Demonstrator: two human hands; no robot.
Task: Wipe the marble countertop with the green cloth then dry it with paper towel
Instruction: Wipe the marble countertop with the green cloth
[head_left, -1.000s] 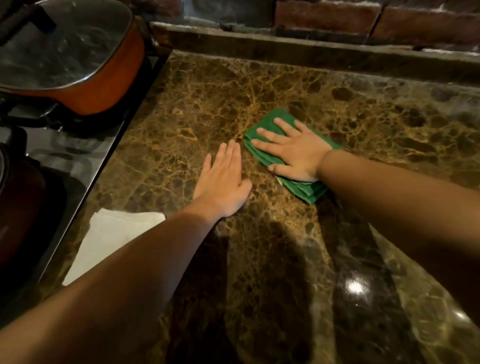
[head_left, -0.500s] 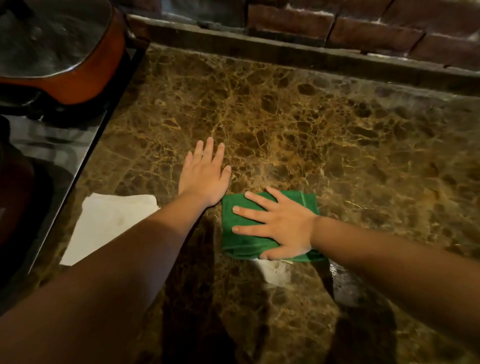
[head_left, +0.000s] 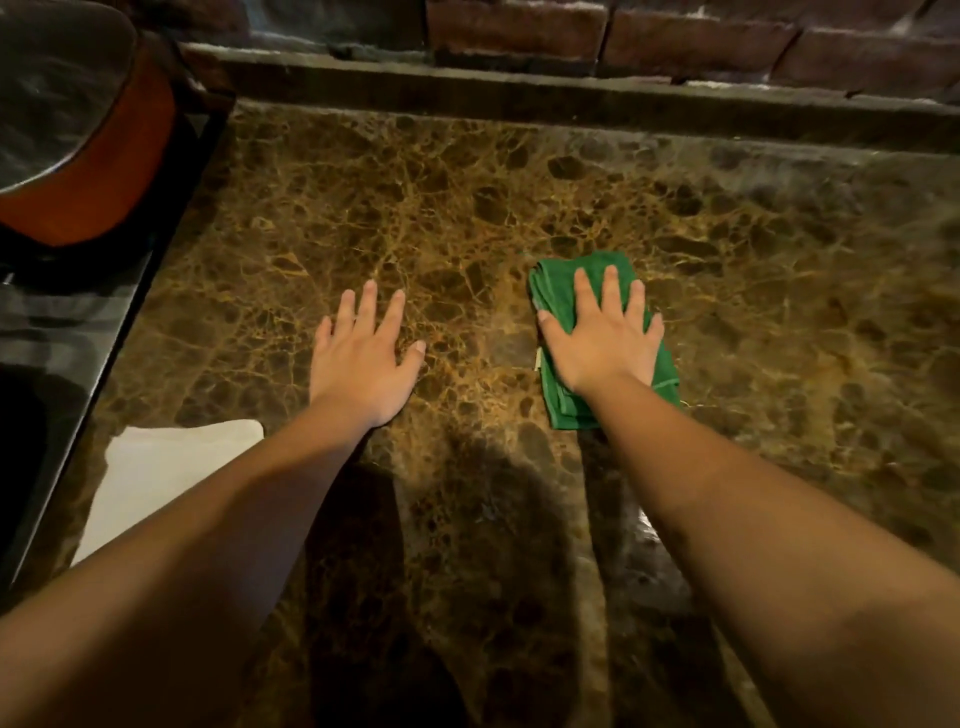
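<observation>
The folded green cloth (head_left: 558, 288) lies on the brown marble countertop (head_left: 493, 176), right of centre. My right hand (head_left: 602, 340) presses flat on top of it, fingers spread and pointing away from me, covering most of the cloth. My left hand (head_left: 363, 358) rests palm-down on the bare marble, a hand's width to the left of the cloth, holding nothing. A white paper towel (head_left: 161, 467) lies flat near the counter's left edge, partly hidden under my left forearm.
A black glass stovetop (head_left: 57, 332) borders the counter on the left, with an orange pan (head_left: 119, 156) under a glass lid at the far left. A raised stone ledge (head_left: 519, 98) and brick wall (head_left: 675, 36) close off the back.
My right hand slid the cloth from the far centre toward me, then out to the right, and turned so its fingers point away. The left hand stayed flat on the marble.
</observation>
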